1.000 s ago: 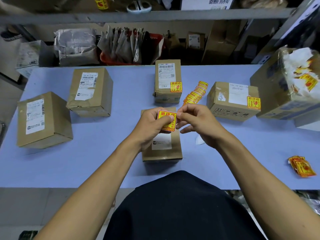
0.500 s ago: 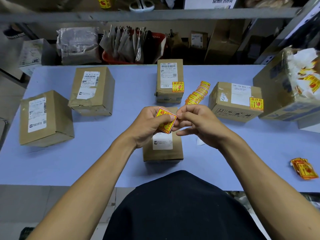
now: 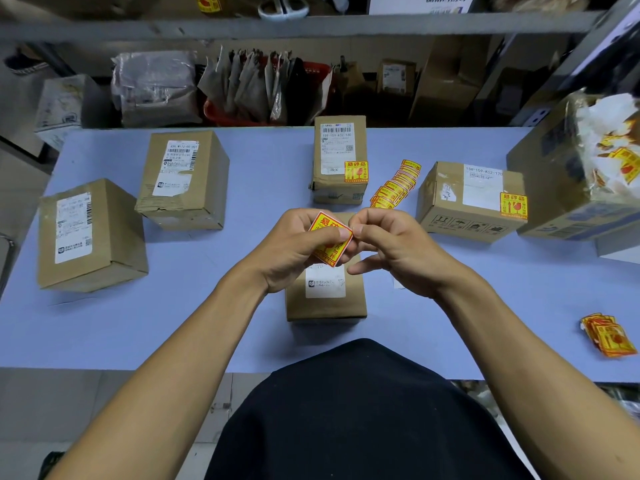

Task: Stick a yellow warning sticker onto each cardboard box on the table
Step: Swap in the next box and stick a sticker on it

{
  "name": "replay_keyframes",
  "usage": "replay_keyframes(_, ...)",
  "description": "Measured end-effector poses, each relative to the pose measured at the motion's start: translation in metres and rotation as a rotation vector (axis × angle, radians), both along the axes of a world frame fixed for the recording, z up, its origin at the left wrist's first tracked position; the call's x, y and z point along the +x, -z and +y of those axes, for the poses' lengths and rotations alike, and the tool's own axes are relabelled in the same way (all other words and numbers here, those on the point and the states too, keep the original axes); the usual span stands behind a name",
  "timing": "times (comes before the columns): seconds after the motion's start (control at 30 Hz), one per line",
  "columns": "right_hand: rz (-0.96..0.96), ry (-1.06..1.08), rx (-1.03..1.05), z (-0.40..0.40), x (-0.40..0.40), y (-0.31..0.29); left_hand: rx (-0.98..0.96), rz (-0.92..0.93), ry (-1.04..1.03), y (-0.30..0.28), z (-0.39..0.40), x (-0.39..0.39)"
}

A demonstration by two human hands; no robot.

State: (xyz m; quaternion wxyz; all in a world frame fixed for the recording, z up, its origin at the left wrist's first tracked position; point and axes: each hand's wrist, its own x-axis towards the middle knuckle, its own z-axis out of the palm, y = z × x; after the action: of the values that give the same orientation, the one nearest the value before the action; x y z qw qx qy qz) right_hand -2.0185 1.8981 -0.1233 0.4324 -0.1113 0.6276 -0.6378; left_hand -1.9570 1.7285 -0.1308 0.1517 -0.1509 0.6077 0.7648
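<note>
Red basket (image 3: 221,114) of grey mailer bags (image 3: 254,84) on shelf behind table; wrapped parcel (image 3: 156,86) beside.

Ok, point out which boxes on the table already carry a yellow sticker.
Two: the upright box at the back centre, sticker at its label's lower right, and the box to its right, sticker at its near right corner. The two left boxes show none.
</note>
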Motion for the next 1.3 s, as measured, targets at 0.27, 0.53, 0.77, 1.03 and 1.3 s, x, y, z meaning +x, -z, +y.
replay_keyframes(0.27, 0.081, 0.028, -0.005, -0.002, 0.007, 0.003, 0.018, 0.027, -0.007, 0.004, 0.0, 0.003)
replay_keyframes(0.53, 0.065, 0.175, -0.011, -0.008, 0.012, 0.011, -0.406, 0.121, -0.316, 0.024, 0.012, 0.005)
replay_keyframes(0.77, 0.147, 0.195, 0.016, -0.008, 0.019, 0.02, -0.423, 0.254, -0.246, 0.016, 0.027, 0.018)
replay_keyframes(1.03, 0.22, 0.18, 0.083, 0.002, 0.027, 0.029, -0.362, 0.188, -0.304, 0.023, 0.037, 0.025)
replay_keyframes(1.3, 0.125, 0.438, 0.325, 0.034, 0.013, 0.068, -0.241, -0.093, -0.462, 0.037, 0.038, 0.021)
